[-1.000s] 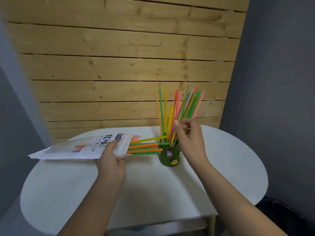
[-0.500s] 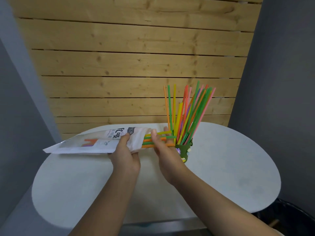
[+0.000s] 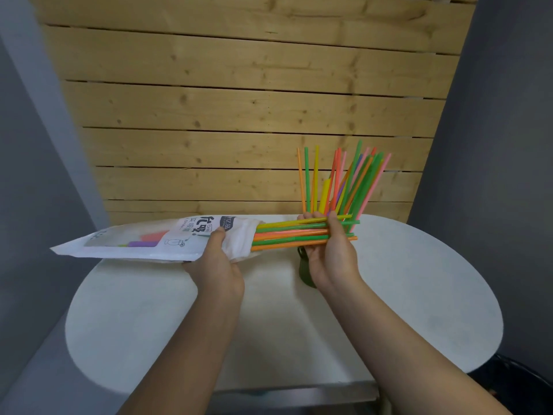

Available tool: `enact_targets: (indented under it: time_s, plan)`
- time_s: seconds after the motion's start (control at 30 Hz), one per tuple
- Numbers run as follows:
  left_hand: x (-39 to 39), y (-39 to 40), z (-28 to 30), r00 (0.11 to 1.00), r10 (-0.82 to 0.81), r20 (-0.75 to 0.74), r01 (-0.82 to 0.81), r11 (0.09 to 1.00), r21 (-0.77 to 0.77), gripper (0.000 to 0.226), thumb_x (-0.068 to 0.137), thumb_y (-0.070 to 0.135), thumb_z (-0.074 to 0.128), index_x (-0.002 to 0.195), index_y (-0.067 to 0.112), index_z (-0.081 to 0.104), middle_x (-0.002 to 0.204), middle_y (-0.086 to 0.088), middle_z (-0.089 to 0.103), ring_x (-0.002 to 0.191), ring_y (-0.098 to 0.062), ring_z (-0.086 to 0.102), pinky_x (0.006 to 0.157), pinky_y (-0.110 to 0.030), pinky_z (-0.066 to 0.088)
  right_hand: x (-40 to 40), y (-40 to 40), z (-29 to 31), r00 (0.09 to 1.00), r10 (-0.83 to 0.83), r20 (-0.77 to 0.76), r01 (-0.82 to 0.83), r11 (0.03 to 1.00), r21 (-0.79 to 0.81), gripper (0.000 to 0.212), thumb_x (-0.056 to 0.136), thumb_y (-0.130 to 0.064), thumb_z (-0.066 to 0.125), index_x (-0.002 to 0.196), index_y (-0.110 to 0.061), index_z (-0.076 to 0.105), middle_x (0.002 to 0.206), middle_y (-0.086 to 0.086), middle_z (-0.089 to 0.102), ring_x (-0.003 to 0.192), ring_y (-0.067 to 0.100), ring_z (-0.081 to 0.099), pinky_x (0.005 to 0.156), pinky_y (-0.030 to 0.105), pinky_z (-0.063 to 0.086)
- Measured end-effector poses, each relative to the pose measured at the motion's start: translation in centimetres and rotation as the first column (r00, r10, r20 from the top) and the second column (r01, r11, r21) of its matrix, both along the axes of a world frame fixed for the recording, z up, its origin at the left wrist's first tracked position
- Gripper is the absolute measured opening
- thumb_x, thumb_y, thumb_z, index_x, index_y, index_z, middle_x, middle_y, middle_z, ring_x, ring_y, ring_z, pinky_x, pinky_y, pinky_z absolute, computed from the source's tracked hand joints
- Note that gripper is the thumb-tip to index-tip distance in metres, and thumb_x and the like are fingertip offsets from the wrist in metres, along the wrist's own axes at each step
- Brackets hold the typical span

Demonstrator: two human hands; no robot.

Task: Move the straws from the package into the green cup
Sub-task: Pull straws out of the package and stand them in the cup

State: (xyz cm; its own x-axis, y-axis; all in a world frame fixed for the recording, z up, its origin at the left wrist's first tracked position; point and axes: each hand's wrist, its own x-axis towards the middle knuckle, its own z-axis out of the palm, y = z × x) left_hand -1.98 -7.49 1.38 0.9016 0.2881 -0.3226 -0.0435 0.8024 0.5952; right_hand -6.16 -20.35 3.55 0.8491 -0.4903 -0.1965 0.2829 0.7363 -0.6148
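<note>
My left hand [image 3: 217,266] grips the white straw package [image 3: 143,242] near its open end and holds it level above the table. Several yellow, green, orange and pink straws [image 3: 288,235] stick out of its mouth to the right. My right hand [image 3: 330,256] is curled round the free ends of this bundle. Behind my right hand stands the green cup [image 3: 303,269], mostly hidden, only its left side showing. Several coloured straws [image 3: 344,181] stand upright in the cup and fan out against the wood wall.
The round white table [image 3: 419,295] carries the cup. A wooden plank wall [image 3: 239,115] rises right behind it, with grey walls on both sides. A dark object [image 3: 520,381] sits on the floor at the lower right.
My right hand left the upright straws, came over to the package mouth and closed round the straws sticking out of it. The package has been lifted a little higher.
</note>
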Motion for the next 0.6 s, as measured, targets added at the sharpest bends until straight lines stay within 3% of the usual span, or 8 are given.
enact_targets:
  time_s: [0.1, 0.23, 0.33, 0.4, 0.5, 0.6]
  plan:
    - [-0.2, -0.1, 0.3, 1.0, 0.019, -0.001, -0.019, 0.999, 0.044, 0.055, 0.084, -0.003, 0.066, 0.136, 0.011, 0.051, 0.132, -0.002, 0.065, 0.112, -0.016, 0.067, 0.087, -0.03, 0.057, -0.1, 0.7, -0.7, 0.998, 0.048, 0.035, -0.049, 0.998, 0.047, 0.022, 0.09, -0.031, 0.058, 0.107, -0.018, 0.06, 0.087, 0.005, 0.064, 0.085, 0.018, 0.062, 0.084, 0.032, 0.049]
    - [-0.4, -0.2, 0.6, 1.0, 0.02, 0.006, -0.021, 0.998, 0.061, 0.051, 0.085, -0.004, 0.066, 0.13, 0.014, 0.05, 0.131, -0.001, 0.063, 0.112, -0.017, 0.066, 0.091, -0.032, 0.057, 0.0, 1.6, -1.0, 0.985, 0.156, 0.072, -0.16, 0.985, 0.063, 0.047, 0.079, -0.028, 0.069, 0.123, -0.023, 0.054, 0.101, 0.003, 0.064, 0.093, 0.018, 0.063, 0.08, 0.031, 0.052]
    - [-0.6, -0.4, 0.3, 1.0, -0.013, 0.002, 0.013, 0.997, 0.075, 0.057, 0.084, -0.002, 0.067, 0.136, 0.013, 0.05, 0.13, 0.0, 0.065, 0.11, -0.016, 0.067, 0.084, -0.029, 0.058, 0.1, 1.5, -0.5, 0.983, 0.182, 0.019, -0.183, 0.981, 0.072, 0.029, 0.086, -0.021, 0.065, 0.113, -0.015, 0.058, 0.103, 0.01, 0.066, 0.101, 0.021, 0.063, 0.095, 0.037, 0.05]
    - [-0.6, -0.5, 0.0, 1.0, -0.029, -0.006, 0.03, 0.996, 0.08, 0.059, 0.083, 0.0, 0.069, 0.137, 0.012, 0.05, 0.13, -0.001, 0.065, 0.112, -0.017, 0.067, 0.093, -0.034, 0.057, 0.2, 1.4, 0.0, 0.976, 0.217, 0.006, -0.217, 0.975, 0.05, 0.013, 0.091, -0.021, 0.057, 0.096, -0.009, 0.06, 0.104, 0.016, 0.068, 0.111, 0.024, 0.061, 0.102, 0.038, 0.045]
    - [-0.5, -0.4, -0.2, 0.999, -0.039, -0.009, 0.04, 0.997, 0.062, 0.059, 0.083, 0.0, 0.068, 0.138, 0.013, 0.05, 0.131, -0.001, 0.065, 0.114, -0.018, 0.066, 0.099, -0.039, 0.054, 0.3, 1.0, 0.5, 0.976, 0.214, 0.051, -0.218, 0.97, 0.109, 0.029, 0.096, -0.021, 0.05, 0.069, -0.01, 0.049, 0.075, 0.014, 0.073, 0.092, 0.023, 0.067, 0.088, 0.036, 0.051]
    - [-0.4, -0.2, -0.3, 0.998, -0.056, -0.005, 0.056, 0.998, 0.019, 0.061, 0.084, -0.001, 0.068, 0.14, 0.014, 0.049, 0.132, -0.002, 0.064, 0.114, -0.019, 0.066, 0.099, -0.042, 0.054, 0.2, 0.3, 1.1, 0.988, 0.127, 0.093, -0.139, 0.981, 0.137, 0.04, 0.097, -0.025, 0.047, 0.06, -0.011, 0.043, 0.052, 0.007, 0.063, 0.07, 0.019, 0.069, 0.091, 0.037, 0.049]
